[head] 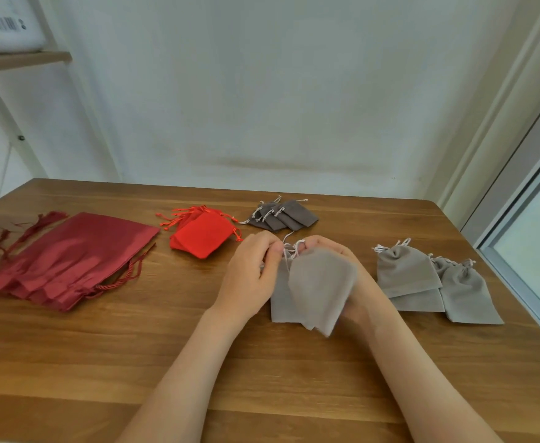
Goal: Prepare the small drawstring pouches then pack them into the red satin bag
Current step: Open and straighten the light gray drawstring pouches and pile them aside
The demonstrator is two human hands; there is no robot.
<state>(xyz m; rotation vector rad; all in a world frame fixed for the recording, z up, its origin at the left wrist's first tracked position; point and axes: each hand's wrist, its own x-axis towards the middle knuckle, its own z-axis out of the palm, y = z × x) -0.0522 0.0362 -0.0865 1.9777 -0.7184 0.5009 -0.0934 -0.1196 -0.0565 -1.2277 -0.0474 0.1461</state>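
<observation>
Two bare forearms reach in over the wooden tabletop (102,362), and the hands meet just above it around a pale grey pouch (321,289). The right hand (335,247) cups that pouch from behind, fingers curled over its gathered mouth. The left hand (252,276) pinches the white drawstring (286,251) at the same mouth. A second grey pouch (279,302) lies partly behind the held one.

Right of the held pouch lies a pile of finished grey pouches (406,273) with cinched tops. Beyond it sits a fan of dark grey pouches (283,215). To its left and slightly farther off lies a stack of small red pouches (203,238) and, well beyond those, the red satin bags (70,260) – flat, overlapping, cords trailing.
</observation>
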